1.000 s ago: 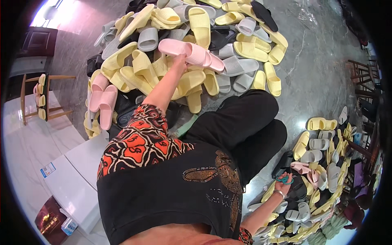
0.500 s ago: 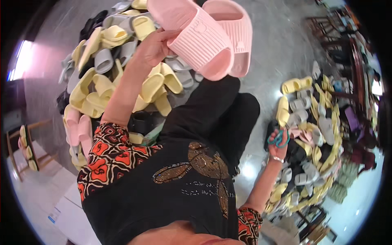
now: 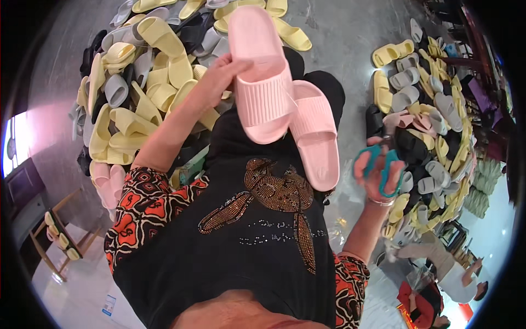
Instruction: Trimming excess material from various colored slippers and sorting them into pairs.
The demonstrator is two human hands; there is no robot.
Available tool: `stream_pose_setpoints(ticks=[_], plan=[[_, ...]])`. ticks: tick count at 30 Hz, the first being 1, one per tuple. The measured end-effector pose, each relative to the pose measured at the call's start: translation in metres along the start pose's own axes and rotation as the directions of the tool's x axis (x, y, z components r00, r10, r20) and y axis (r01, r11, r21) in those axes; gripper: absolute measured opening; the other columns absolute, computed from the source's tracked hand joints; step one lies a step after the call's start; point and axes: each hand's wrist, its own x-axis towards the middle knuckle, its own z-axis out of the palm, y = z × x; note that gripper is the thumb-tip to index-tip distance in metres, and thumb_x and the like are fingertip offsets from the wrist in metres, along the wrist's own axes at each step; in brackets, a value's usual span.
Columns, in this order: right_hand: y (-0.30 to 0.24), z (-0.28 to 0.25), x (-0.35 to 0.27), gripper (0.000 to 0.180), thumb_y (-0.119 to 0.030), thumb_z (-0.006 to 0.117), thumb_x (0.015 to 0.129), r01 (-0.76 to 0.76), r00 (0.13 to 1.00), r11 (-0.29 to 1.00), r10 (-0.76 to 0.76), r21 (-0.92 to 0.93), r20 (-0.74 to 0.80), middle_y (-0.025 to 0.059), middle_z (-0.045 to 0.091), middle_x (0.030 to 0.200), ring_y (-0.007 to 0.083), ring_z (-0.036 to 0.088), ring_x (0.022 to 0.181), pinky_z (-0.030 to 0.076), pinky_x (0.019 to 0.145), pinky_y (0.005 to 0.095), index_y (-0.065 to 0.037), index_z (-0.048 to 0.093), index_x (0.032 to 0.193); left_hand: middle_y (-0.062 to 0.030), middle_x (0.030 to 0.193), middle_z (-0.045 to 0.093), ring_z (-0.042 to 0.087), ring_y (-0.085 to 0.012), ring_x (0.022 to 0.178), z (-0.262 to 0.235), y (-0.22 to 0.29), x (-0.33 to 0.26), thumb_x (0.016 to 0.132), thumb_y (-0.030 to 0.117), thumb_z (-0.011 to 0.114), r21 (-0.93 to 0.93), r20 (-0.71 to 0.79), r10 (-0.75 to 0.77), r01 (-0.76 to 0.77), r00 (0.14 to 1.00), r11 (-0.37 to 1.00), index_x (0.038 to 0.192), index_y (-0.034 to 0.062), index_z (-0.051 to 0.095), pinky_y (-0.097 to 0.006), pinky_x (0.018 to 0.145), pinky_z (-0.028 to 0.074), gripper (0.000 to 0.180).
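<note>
My left hand (image 3: 222,79) is closed on the side edge of a pink slide slipper (image 3: 266,101), its ribbed strap facing up, over my lap. A second pink slipper (image 3: 316,137) hangs tilted beside it, lower and to the right. The two touch near the strap, where a thin line seems to join them. Off to the right, my right hand (image 3: 377,183) has its fingers in the teal handles of a pair of scissors (image 3: 390,158). The blades point away and are blurred, so I cannot tell how far apart they are.
A big heap of yellow, grey, black and pink slippers (image 3: 131,129) lies on the floor to the left and ahead. Another slipper heap (image 3: 433,123) is at the right. A small wooden stool (image 3: 38,247) stands at the lower left. People (image 3: 460,279) are at the lower right.
The pink slippers have come nearer and lower, and the second now hangs down beside the first. My right hand has moved slightly nearer with the scissors. People now show at lower right.
</note>
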Motion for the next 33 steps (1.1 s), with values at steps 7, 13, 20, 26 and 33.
stream_pose_setpoints(ticks=[7,13,20,26,33], plan=[[0.048,0.027,0.005,0.096,-0.075,0.035,0.071,-0.431,0.812,0.901,0.408,-0.041,0.418,0.0262,0.055,0.091,0.0314,0.061,0.076,0.052,0.06,0.0322,0.004,0.029,0.125,-0.0042,0.087,0.06,0.059,-0.0095,0.072,-0.012,0.007,0.0,0.081,0.026,0.055,-0.022,-0.108,0.132,-0.135,0.985,0.991,0.104,0.0,0.052,-0.022,0.057,0.047,0.035],[0.044,0.044,0.019,0.097,-0.075,0.032,0.072,-0.587,0.696,0.809,0.477,0.043,0.537,0.0242,0.056,0.087,0.0287,0.06,0.069,0.051,0.056,0.0303,0.006,0.032,0.125,-0.0034,0.083,0.06,0.058,-0.0075,0.064,-0.021,0.012,-0.005,0.079,0.028,0.056,0.105,-0.09,0.097,-0.088,0.991,0.991,0.101,0.0005,0.053,-0.02,0.048,0.043,0.035],[0.051,0.039,0.033,0.091,-0.072,0.029,0.076,-0.583,0.711,0.813,0.51,0.0,0.485,0.0147,0.055,0.069,0.0159,0.051,0.047,0.042,0.042,0.0223,0.008,0.035,0.12,-0.0036,0.085,0.061,0.058,-0.0078,0.067,-0.03,0.008,-0.004,0.08,0.027,0.054,0.056,-0.115,0.098,-0.092,0.989,0.994,0.102,0.0008,0.053,-0.021,0.051,0.044,0.034],[0.016,0.022,0.029,0.084,-0.07,0.032,0.078,-0.224,0.923,0.968,0.171,0.118,0.346,0.0103,0.054,0.066,0.0118,0.048,0.046,0.039,0.042,0.0202,0.004,0.037,0.118,-0.0065,0.095,0.061,0.059,-0.0121,0.083,-0.059,0.026,-0.012,0.083,0.024,0.053,-0.274,-0.224,0.04,-0.102,0.974,0.956,0.109,0.0006,0.051,-0.026,0.069,0.048,0.035],[0.012,0.016,0.04,0.071,-0.055,0.059,0.074,-0.075,0.971,0.908,-0.027,-0.413,-0.237,0.0084,0.059,0.079,0.0112,0.055,0.062,0.044,0.055,0.0217,0.002,0.041,0.114,-0.0091,0.107,0.057,0.057,-0.0204,0.093,-0.098,0.063,-0.007,0.088,0.02,0.047,-0.739,-0.303,0.445,-0.503,0.843,0.449,0.112,0.0008,0.049,-0.035,0.082,0.048,0.031]])
